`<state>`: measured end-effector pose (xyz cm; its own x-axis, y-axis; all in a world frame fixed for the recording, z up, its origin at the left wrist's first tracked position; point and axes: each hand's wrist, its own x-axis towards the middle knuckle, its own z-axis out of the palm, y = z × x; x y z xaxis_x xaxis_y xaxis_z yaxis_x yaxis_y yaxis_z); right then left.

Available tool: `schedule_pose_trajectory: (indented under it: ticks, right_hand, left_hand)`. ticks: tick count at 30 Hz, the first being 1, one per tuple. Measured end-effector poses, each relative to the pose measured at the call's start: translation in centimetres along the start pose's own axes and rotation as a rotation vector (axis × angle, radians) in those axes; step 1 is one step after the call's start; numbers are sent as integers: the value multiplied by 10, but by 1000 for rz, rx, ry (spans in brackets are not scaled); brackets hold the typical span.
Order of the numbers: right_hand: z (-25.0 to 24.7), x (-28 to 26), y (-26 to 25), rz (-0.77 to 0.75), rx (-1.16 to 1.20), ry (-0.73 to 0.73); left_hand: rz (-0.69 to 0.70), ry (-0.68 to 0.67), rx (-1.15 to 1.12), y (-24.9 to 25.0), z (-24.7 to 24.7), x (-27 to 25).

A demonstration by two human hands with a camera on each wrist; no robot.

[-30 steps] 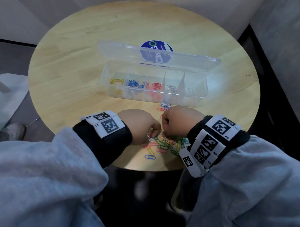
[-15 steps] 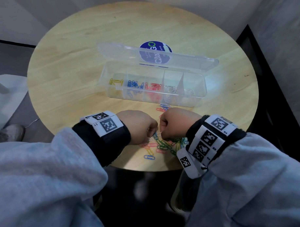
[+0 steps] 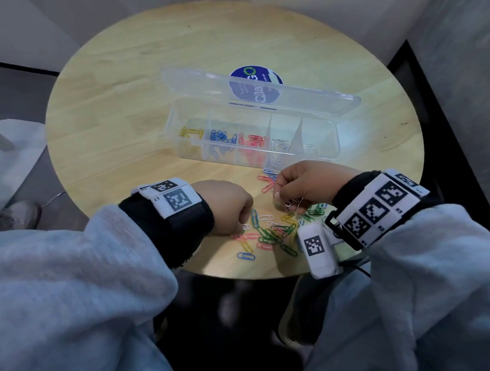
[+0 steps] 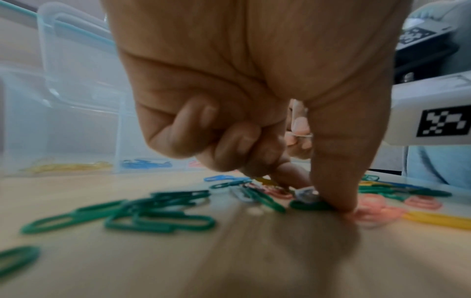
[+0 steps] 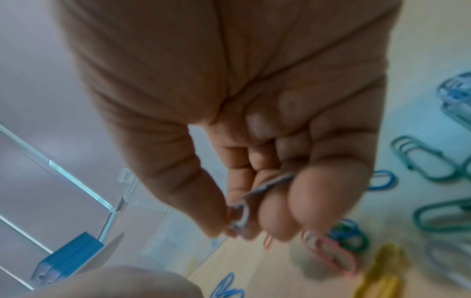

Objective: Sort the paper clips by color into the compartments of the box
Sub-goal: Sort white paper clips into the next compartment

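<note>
A clear compartment box (image 3: 324, 152) stands open mid-table, holding yellow clips (image 3: 191, 131), blue clips (image 3: 222, 136), red clips (image 3: 254, 140) and white clips (image 3: 281, 143) in separate compartments. A mixed pile of paper clips (image 3: 270, 233) lies near the table's front edge. My left hand (image 3: 243, 227) is down at the pile's left side, fingers curled, thumb and forefinger pinching a white clip (image 4: 305, 194) against the table. My right hand (image 3: 283, 198) hovers above the pile, pinching white clips (image 5: 242, 211) between thumb and fingers.
The box's lid (image 3: 263, 93) leans open at the back, over a round blue sticker (image 3: 255, 82). A few red and blue clips (image 3: 268, 179) lie just in front of the box. The round wooden table (image 3: 124, 106) is bordered by walls; a shoe (image 3: 17, 215) is on the floor at left.
The hands, close together over the pile before, have parted. My right hand has lifted up and to the right with white clips. My left hand stays low on the pile.
</note>
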<state>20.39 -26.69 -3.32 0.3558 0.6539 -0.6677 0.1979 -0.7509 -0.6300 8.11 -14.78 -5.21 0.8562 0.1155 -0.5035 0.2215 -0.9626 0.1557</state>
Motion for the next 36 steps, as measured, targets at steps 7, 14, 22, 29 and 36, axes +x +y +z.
schedule_pose_trajectory:
  ticks: [7,14,22,29,36]
  right_hand:
    - [9,7,-1,56,153,38]
    - [12,10,-4,-45,0,-23]
    - [25,5,-14,-69,-630,84]
    - [32,9,-18,-33,-746,54]
    - [16,1,-14,-22,-520,72]
  left_hand:
    - [19,-49,-80,-3,-3,0]
    - [29,-17,-470,-23,-26,-14]
    - [-38,226,-1288,-56,-45,-31]
    - [-199,107,-1444,-55,-37,-23]
    - [-332,62,-1216,-42,-33,-13]
